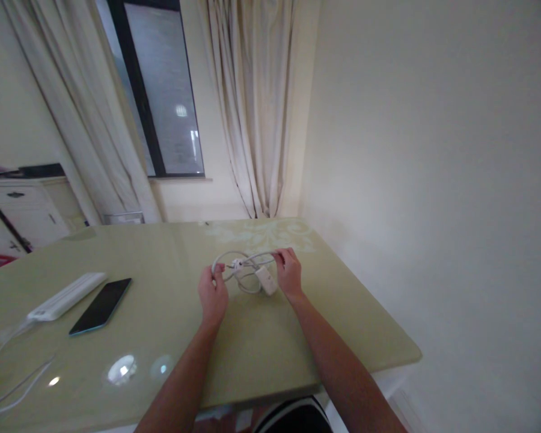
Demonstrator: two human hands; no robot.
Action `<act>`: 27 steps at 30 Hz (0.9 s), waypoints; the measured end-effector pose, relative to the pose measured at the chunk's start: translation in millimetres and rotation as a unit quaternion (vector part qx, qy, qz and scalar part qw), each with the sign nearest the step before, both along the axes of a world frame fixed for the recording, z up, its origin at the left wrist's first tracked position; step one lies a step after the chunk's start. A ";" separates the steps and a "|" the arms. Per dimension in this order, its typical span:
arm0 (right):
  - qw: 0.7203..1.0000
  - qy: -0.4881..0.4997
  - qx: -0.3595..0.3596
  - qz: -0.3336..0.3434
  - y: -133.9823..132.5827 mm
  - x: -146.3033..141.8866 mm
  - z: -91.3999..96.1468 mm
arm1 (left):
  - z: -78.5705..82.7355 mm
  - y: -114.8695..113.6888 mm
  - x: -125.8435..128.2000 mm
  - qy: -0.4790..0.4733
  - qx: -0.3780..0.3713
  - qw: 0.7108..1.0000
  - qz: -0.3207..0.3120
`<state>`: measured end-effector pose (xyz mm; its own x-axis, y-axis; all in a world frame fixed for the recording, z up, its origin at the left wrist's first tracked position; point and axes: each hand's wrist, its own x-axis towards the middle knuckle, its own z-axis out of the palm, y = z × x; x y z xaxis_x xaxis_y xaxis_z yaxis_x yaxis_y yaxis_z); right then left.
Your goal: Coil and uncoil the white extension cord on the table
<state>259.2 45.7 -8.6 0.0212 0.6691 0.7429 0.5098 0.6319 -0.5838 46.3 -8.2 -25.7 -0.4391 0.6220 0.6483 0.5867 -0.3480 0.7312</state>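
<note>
A white power cord (228,254) lies in loose loops over the table, with a small white block (266,281) at its right side and what looks like a plug (237,264) near the middle of the loops. My left hand (213,296) pinches the left side of the loop between thumb and fingers. My right hand (290,273) grips the cord at its right end, just above and beside the block. Part of the cord is hidden behind the fingers of both hands.
The glossy pale green table (351,313) ends at a wall on the right. To the left lie a black phone (101,305), a long white power strip (67,296) and a thin white cable (24,391). Curtains (256,108) and a window (166,90) stand behind.
</note>
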 end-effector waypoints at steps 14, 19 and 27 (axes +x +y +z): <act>0.949 0.269 -0.154 -0.061 24.2 25.3 -2.4 | -19.3 19.8 -32.7 0.013 -0.142 0.989 0.050; 0.957 0.243 -0.155 -0.026 19.3 22.9 1.3 | -26.2 10.3 -19.8 0.267 -0.244 0.931 -0.045; 0.978 0.127 -0.144 -0.076 19.7 35.9 6.2 | -20.1 7.2 -20.8 0.324 -0.259 0.910 -0.011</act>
<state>295.1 65.4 -2.4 0.2952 0.8252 0.4816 0.4006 0.3507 -0.8465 25.4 -1.0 -45.9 -0.0530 0.9218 0.3840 0.9503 -0.0715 0.3029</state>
